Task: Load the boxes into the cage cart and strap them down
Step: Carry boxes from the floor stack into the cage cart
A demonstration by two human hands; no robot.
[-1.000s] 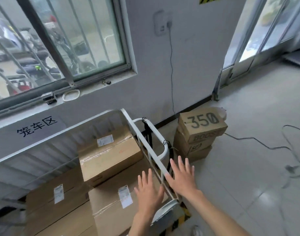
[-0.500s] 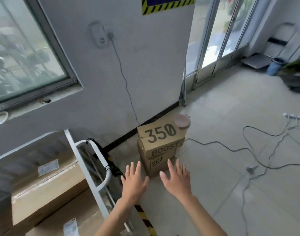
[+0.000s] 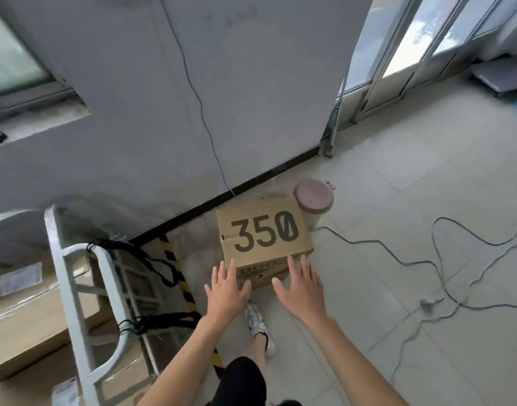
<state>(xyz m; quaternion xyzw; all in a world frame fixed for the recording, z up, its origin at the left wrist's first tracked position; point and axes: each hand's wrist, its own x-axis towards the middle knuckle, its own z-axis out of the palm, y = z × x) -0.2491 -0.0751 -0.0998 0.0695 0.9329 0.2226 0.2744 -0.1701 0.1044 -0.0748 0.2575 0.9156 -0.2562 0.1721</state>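
L hand (image 3: pixel 226 293) & R hand (image 3: pixel 302 288) wide, empty, at box (image 3: pixel 264 238).
Box on floor (image 3: pixel 368 288) by wall (image 3: pixel 251 98), right of cart (image 3: pixel 67 288); cardboard, prob. light & stiff. Grip both sides, low.

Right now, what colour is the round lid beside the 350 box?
The round lid is pink; head view.

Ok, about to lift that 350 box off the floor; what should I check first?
1. Hands free: ok, left hand and right hand open, empty.
2. Grip on 350 box: not ok, hands not yet around it.
3. Box clear of pink-lidded container: cannot tell, it stands at the far right corner.
4. Box clear of floor cable: cannot tell.
5. Room in cage cart: cannot tell, cartons already inside.
6. Path past black straps: ok, hanging at the cart's end.
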